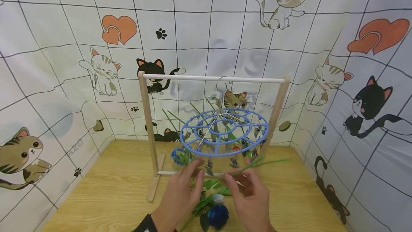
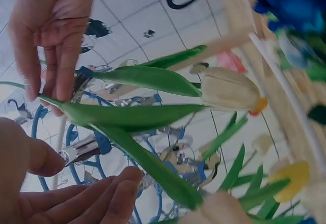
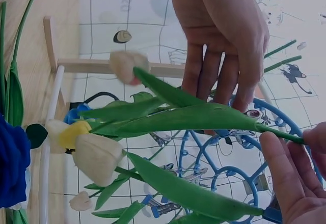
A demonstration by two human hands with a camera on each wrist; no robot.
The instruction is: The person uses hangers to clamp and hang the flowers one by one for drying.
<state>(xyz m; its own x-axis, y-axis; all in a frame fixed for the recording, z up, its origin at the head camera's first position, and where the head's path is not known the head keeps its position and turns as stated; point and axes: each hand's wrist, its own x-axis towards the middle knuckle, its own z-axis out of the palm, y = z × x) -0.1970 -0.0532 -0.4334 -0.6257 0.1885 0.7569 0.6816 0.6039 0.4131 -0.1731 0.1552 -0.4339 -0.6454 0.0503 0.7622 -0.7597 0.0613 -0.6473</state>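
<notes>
"What's gripped?"

"The right hand (image 1: 252,192) pinches a slim green stem (image 3: 280,134), near the right side of the blue hanger (image 1: 221,133). The left hand (image 1: 180,189), to its left, holds nothing I can see, thumb and fingers apart beside a clip (image 2: 84,150)."

"And the risk?"

"So narrow a pinch could let the stem roll, its long leaf (image 3: 193,118) snagging clips. A bump might tilt the hanger under the white bar (image 1: 183,77). Dropped, the stem could tangle near the blue rose (image 1: 218,216)."
</notes>
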